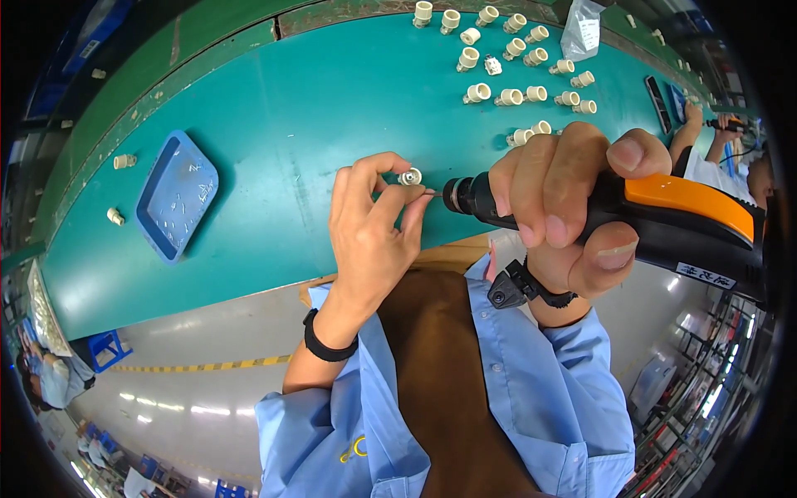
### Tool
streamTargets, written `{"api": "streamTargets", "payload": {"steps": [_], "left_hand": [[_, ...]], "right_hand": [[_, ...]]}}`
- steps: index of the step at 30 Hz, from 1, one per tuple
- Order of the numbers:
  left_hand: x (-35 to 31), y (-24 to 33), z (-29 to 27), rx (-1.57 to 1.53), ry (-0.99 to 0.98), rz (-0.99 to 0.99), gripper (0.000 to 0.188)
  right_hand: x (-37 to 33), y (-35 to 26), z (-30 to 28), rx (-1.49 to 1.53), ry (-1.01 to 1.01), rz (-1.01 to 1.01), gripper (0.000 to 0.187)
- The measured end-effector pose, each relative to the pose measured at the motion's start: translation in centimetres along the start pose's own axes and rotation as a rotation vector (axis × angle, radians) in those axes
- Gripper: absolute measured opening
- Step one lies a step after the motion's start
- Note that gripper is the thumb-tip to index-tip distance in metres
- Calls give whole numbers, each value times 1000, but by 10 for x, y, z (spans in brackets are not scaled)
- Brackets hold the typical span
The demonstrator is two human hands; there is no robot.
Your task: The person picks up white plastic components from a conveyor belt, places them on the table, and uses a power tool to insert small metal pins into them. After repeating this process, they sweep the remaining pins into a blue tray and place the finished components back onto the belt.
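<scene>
My left hand (372, 220) is closed above the table, thumb and a fingertip pinched at the tip of a thin driver bit (437, 193). Whatever small part lies between those fingertips is too small to make out. Just beyond, next to the bent index finger, is a cream lamp socket (410, 176), open end up; I cannot tell whether the fingers grip it. My right hand (573, 195) wraps round a black electric screwdriver (610, 207) with an orange lever (693, 206), its bit pointing left toward my left fingertips.
Several cream lamp sockets (477, 93) stand in rows at the far right, beside a clear plastic bag (581, 31). A blue tray (148, 207) with small metal pieces lies left, near two loose sockets (124, 161). A co-worker's hand (687, 124) is at the far right edge.
</scene>
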State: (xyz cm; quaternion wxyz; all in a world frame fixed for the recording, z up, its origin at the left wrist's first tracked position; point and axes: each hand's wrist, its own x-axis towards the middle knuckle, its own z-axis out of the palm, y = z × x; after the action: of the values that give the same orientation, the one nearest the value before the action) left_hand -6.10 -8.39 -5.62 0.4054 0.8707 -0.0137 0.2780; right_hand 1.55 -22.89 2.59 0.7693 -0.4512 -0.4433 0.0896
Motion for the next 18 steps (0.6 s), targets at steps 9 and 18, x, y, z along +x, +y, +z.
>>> {"api": "streamTargets", "payload": {"steps": [9, 18], "left_hand": [[4, 0, 2, -127, -29, -96, 26], [-11, -20, 21, -176, -13, -153, 32]], "right_hand": [[0, -1, 12, -43, 137, 25, 46], [3, 16, 10, -122, 136, 19, 45]]}}
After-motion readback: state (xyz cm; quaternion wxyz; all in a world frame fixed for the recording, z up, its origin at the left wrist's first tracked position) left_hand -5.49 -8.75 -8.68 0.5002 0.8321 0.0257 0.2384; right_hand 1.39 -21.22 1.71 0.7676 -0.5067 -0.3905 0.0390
